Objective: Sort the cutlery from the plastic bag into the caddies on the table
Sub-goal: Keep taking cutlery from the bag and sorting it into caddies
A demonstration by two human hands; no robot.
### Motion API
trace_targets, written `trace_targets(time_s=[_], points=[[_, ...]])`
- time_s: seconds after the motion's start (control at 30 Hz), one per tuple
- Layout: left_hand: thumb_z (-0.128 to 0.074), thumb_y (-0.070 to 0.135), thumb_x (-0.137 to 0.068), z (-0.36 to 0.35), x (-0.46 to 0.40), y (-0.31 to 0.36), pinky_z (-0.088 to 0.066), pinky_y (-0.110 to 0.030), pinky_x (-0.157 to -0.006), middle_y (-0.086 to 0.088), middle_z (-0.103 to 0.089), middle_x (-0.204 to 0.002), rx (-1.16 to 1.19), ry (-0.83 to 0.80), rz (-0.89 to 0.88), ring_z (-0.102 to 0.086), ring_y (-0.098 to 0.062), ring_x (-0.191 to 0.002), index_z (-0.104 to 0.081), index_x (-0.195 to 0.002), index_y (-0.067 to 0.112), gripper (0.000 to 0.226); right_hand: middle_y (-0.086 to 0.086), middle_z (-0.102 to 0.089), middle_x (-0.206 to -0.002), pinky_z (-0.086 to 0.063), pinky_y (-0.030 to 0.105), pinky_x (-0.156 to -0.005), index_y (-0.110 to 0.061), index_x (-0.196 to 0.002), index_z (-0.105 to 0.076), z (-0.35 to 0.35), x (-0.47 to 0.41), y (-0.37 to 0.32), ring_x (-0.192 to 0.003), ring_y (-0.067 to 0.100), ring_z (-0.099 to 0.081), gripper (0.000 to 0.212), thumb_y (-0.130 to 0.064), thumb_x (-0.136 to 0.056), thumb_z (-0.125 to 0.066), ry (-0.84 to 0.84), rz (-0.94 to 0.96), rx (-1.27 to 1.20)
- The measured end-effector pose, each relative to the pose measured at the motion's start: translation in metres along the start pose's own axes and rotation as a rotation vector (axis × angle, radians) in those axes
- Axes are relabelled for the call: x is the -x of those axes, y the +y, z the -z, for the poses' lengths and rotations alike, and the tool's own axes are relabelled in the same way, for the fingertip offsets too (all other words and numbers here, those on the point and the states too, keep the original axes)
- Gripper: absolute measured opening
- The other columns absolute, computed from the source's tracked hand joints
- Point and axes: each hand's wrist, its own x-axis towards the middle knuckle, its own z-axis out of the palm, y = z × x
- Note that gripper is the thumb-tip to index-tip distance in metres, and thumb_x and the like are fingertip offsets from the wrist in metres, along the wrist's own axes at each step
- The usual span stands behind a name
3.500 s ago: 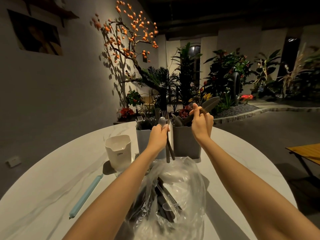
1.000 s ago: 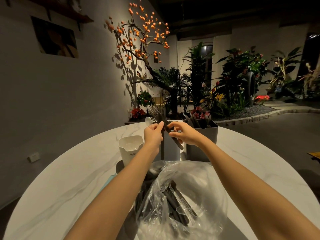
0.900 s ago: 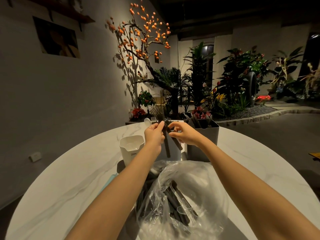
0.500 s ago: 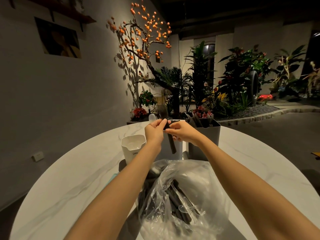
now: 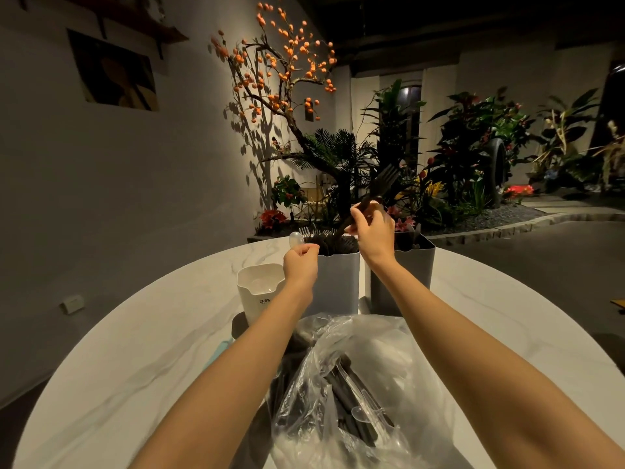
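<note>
My right hand (image 5: 373,231) pinches a black plastic fork (image 5: 375,189) by its handle, tines up, above the middle grey caddy (image 5: 336,282), which holds several black forks. My left hand (image 5: 300,264) pinches a clear plastic spoon (image 5: 296,239), bowl up, between the white caddy (image 5: 258,292) and the middle grey caddy. A second grey caddy (image 5: 414,269) at the right holds dark cutlery. The clear plastic bag (image 5: 365,390) lies near me between my forearms, with black and clear cutlery inside.
The caddies stand on a round white marble table (image 5: 135,350). A light blue object (image 5: 220,350) lies partly hidden under my left forearm. Plants and an orange-berried tree stand beyond the table's far edge, with a wall at the left.
My right hand took the black fork from my left hand and lifted it up and right over the middle caddy. My left hand now holds only the clear spoon.
</note>
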Motion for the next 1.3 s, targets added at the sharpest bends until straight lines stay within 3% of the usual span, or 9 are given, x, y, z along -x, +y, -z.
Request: trace_targets(time_s=[0.07,0.17,0.23,0.4,0.57,0.8,0.93,1.03,1.3], points=[[-0.049,0.016,-0.099,0.0,-0.002,-0.002,-0.04,-0.026,-0.065,0.0,-0.054,-0.078,0.001,0.002,0.0,-0.044,-0.012,-0.069,-0.064,-0.102,0.018,0.016,0.01,-0.063,-0.103,-0.033,0.009,-0.083,-0.002,-0.108,-0.063,-0.002,-0.002,0.005,-0.106,0.02,-0.053,0.023,-0.02,-0.099,-0.052,-0.029,-0.005,0.067],[-0.047,0.015,-0.099,0.001,-0.005,-0.004,-0.038,-0.024,-0.059,0.0,-0.052,-0.075,-0.003,-0.003,0.006,-0.043,-0.012,-0.066,-0.065,-0.104,0.017,0.019,0.015,-0.067,-0.104,-0.05,0.031,-0.084,-0.002,-0.107,-0.068,-0.01,-0.009,0.023,-0.099,0.027,-0.063,0.026,-0.022,-0.095,-0.059,-0.216,-0.028,0.266],[-0.047,0.014,-0.099,0.001,-0.006,-0.004,-0.036,-0.024,-0.057,0.0,-0.051,-0.073,-0.006,-0.001,0.011,-0.041,-0.012,-0.064,-0.064,-0.103,0.017,0.018,0.016,-0.066,-0.107,-0.044,0.028,-0.076,-0.002,-0.11,-0.069,-0.016,-0.009,0.032,-0.101,0.028,-0.061,0.029,-0.025,-0.092,-0.062,-0.32,-0.042,0.437],[-0.046,0.015,-0.1,0.001,-0.008,-0.005,-0.04,-0.024,-0.062,0.0,-0.052,-0.077,-0.02,0.0,0.004,-0.044,-0.012,-0.069,-0.064,-0.1,0.02,0.018,0.008,-0.059,-0.114,-0.05,0.037,-0.086,-0.006,-0.12,-0.057,-0.02,-0.005,0.031,-0.104,0.022,-0.057,0.046,-0.034,-0.087,-0.069,-0.225,-0.025,0.285],[-0.047,0.015,-0.099,0.003,-0.011,-0.007,-0.037,-0.023,-0.059,-0.001,-0.051,-0.076,-0.014,-0.01,0.005,-0.043,-0.012,-0.067,-0.066,-0.103,0.017,0.019,-0.001,-0.059,-0.111,-0.047,0.032,-0.076,-0.019,-0.135,-0.048,-0.008,0.008,0.013,-0.101,0.013,-0.051,0.044,-0.035,-0.095,-0.057,-0.063,0.19,0.234],[-0.049,0.015,-0.096,0.007,-0.01,-0.008,-0.033,-0.024,-0.053,0.001,-0.048,-0.069,-0.032,-0.089,0.042,-0.039,-0.012,-0.061,-0.061,-0.089,0.015,0.014,0.005,-0.061,-0.127,-0.022,0.045,-0.111,-0.015,-0.116,-0.061,-0.016,0.012,0.019,-0.137,0.026,-0.036,0.037,-0.026,-0.105,-0.027,-0.512,0.2,0.691],[-0.044,0.012,-0.091,0.012,-0.006,-0.004,-0.03,-0.025,-0.052,0.001,-0.047,-0.066,-0.033,-0.152,0.113,-0.036,-0.013,-0.058,-0.054,-0.08,0.014,0.016,0.001,-0.052,-0.141,-0.014,0.048,-0.116,-0.016,-0.126,-0.06,-0.022,0.015,0.015,-0.142,0.023,-0.029,0.037,-0.029,-0.104,-0.033,-0.424,0.205,0.597],[-0.038,0.005,-0.088,0.018,-0.005,-0.001,-0.029,-0.024,-0.05,-0.003,-0.046,-0.069,-0.053,-0.187,0.132,-0.035,-0.013,-0.059,-0.051,-0.08,0.012,0.017,0.002,-0.068,-0.117,-0.039,0.047,-0.096,-0.015,-0.114,-0.07,-0.023,0.019,0.005,-0.114,0.025,-0.05,0.028,-0.028,-0.099,-0.05,-0.261,0.375,0.452],[-0.027,0.006,-0.091,0.04,0.005,0.0,-0.02,-0.022,-0.043,-0.009,-0.057,-0.067,-0.051,-0.247,0.119,-0.026,-0.009,-0.044,-0.054,-0.08,0.007,0.029,0.005,-0.07,-0.095,-0.046,0.009,-0.059,-0.006,-0.11,-0.068,-0.035,0.025,-0.022,-0.072,0.003,-0.059,0.022,-0.019,-0.094,-0.06,-0.644,0.12,0.18]])
